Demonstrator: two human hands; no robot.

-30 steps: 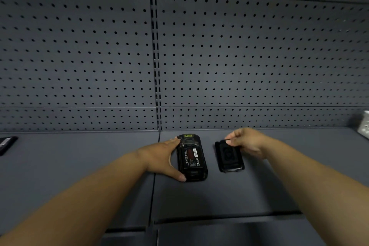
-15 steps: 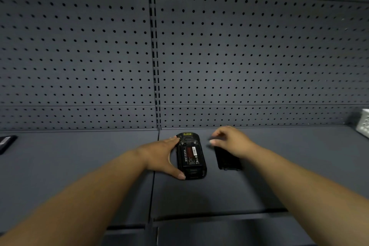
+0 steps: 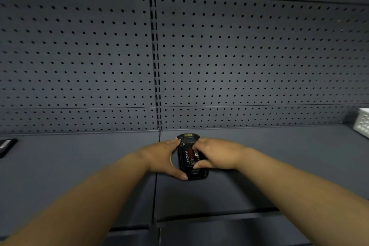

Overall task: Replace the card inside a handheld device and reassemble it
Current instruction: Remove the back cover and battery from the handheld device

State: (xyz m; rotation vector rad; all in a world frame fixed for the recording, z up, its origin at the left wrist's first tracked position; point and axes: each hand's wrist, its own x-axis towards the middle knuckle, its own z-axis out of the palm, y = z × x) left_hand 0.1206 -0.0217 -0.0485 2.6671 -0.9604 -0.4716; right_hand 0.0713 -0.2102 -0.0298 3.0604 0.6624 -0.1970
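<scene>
The black handheld device (image 3: 188, 139) lies back-up on the grey shelf (image 3: 79, 166), its cover off and the labelled battery (image 3: 188, 159) showing in its bay. My left hand (image 3: 164, 158) clasps the device's left side, with the thumb at the near corner and a fingertip at the far one. My right hand (image 3: 217, 156) lies over the device's right side, forefinger and thumb pinched on the battery's right edge. The black back cover that lay to the right does not show; my right hand and wrist cover that spot.
A dark pegboard wall (image 3: 239, 56) rises just behind the device. A white perforated basket (image 3: 362, 122) stands at the far right, a dark flat object (image 3: 6, 145) at the far left. The shelf's front edge (image 3: 219, 217) runs under my forearms.
My right hand left the back cover and moved left onto the device's battery. My left hand stayed on the device.
</scene>
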